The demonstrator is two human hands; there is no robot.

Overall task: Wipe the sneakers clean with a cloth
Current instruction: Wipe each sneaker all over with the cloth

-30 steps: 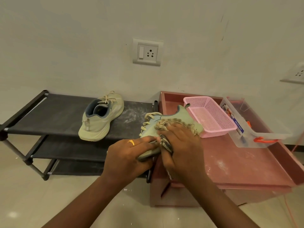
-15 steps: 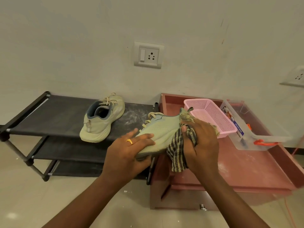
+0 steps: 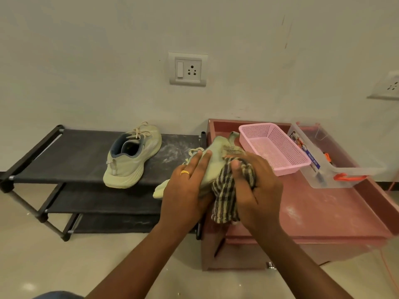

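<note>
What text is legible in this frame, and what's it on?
"MULTI BOX": white print on the blue label of the clear plastic box.
Rest of that label: too small to read.
No readable text on the sneaker on the rack, the sneaker being wiped, the striped cloth or the wall socket.
</note>
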